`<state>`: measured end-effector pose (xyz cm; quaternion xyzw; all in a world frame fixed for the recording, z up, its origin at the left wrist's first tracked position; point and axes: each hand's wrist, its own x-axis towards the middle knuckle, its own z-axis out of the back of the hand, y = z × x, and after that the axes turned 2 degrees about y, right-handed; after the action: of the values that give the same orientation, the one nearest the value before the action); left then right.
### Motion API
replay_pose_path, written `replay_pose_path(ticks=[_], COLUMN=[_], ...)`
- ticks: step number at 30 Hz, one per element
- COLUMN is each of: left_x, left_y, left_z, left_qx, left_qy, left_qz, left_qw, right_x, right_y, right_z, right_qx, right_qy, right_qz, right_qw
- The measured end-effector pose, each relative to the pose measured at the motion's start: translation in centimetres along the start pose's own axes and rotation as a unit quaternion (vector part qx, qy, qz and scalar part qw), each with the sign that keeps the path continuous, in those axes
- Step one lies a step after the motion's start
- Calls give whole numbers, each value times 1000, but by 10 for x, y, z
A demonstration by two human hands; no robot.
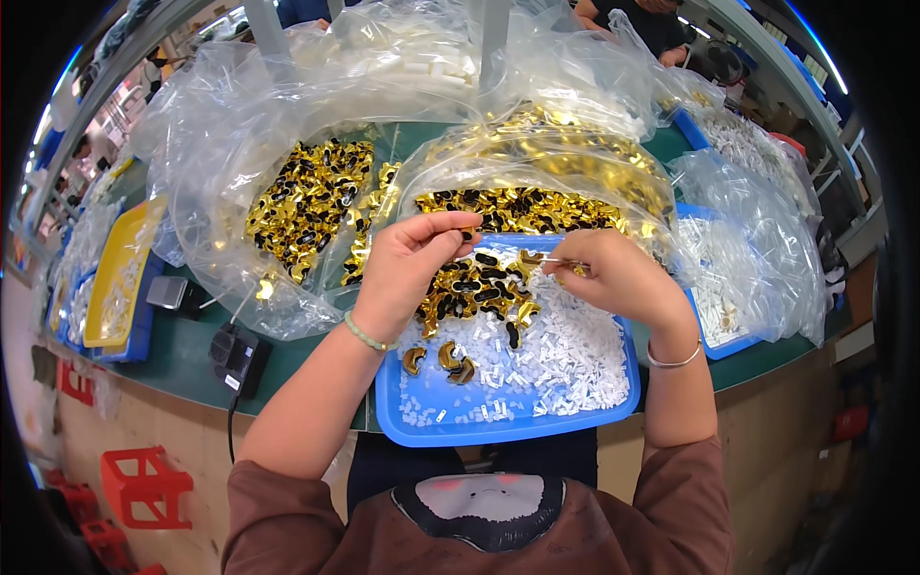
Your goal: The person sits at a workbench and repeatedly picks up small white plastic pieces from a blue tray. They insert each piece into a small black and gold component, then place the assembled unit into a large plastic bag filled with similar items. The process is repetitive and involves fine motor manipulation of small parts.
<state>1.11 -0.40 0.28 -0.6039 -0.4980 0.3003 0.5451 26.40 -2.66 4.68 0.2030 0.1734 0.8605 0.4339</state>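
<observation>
My left hand [407,264], a green bangle at its wrist, pinches a small dark piece with a gold edge [468,234] between thumb and fingertips. Facing it, my right hand [609,268] is closed on a small gold piece [535,258] with a thin pale strip against it; the fingers partly hide both. Both hands hover over a blue tray [460,436]. In the tray lie a heap of gold-and-black curved pieces [479,285], many small white strips [585,359] and small translucent bits [422,407]. A few gold curved pieces [450,359] lie apart at the left.
See-through bags of gold-and-black pieces [311,206] cover the green table [345,369] behind the tray. A black adapter [237,356] with a cable and a yellow tray [120,273] are at left. Another blue tray [738,345] stands at right. Red stools [144,487] are on the floor.
</observation>
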Motion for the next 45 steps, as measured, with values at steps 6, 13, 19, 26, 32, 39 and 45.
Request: replay_pose_path(ticks=[6, 13, 19, 26, 32, 39, 45], left_x=[0, -2, -1, -1, -1, -2, -3], left_y=[-4, -7, -3, -8, -6, -3, -8], left_z=[-5, -3, -5, -5, -7, -3, -6], left_qx=[25, -7, -3, 23, -23, -8, -20], left_qy=[59, 73, 92, 99, 96, 103, 109], left_qz=[6, 66, 52, 15, 15, 12, 51], left_qw=[998, 995, 994, 995, 995, 995, 993], right_x=[0, -2, -5, -6, -4, -1, -3], right_y=[3, 12, 17, 18, 11, 6, 12], right_z=[-10, 1, -15, -18, -15, -11, -6], right_qx=[3, 37, -85, -78, -52, 23, 16], right_qy=[57, 154, 174, 180, 134, 103, 66], right_qz=[18, 12, -24, -18, 24, 17, 10], right_qw=[998, 987, 981, 980, 989, 994, 998])
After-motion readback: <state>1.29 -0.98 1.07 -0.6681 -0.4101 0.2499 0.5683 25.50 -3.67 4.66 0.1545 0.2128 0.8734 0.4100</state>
